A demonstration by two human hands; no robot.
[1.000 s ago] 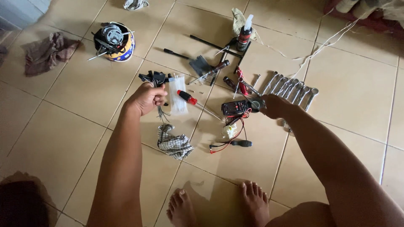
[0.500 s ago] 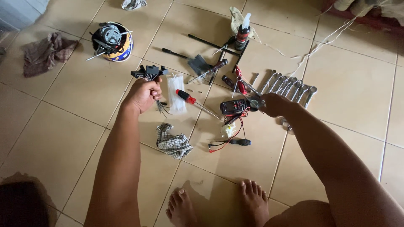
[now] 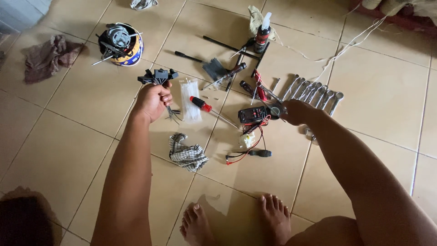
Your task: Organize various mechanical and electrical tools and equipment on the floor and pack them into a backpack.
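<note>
My left hand [image 3: 152, 101] is closed around a bundle of black T-handle keys [image 3: 158, 76], left of the middle of the frame. Their black handles fan out above my fist, and the thin grey shafts hang out below it, over the tiled floor [image 3: 82, 105]. The bundle is lifted, not lying on the tiles. My right hand [image 3: 296, 111] is at the centre right, with the fingers curled down at a small round dark thing [image 3: 276, 111] just beside the black multimeter [image 3: 253, 115]; I cannot tell if the fingers really grip it. My two hands are well apart.

Between them lie a clear plastic bag of white cable ties [image 3: 190, 100] and a screwdriver with red and black handle [image 3: 202, 105]. Red and black leads [image 3: 248, 146] run down from the multimeter. A row of shiny wrenches [image 3: 314, 93] lies just above my right hand. A checked cloth [image 3: 186, 154] is lower, near my feet. In the upper left there is a small motor in a blue and yellow bowl [image 3: 120, 43]
</note>
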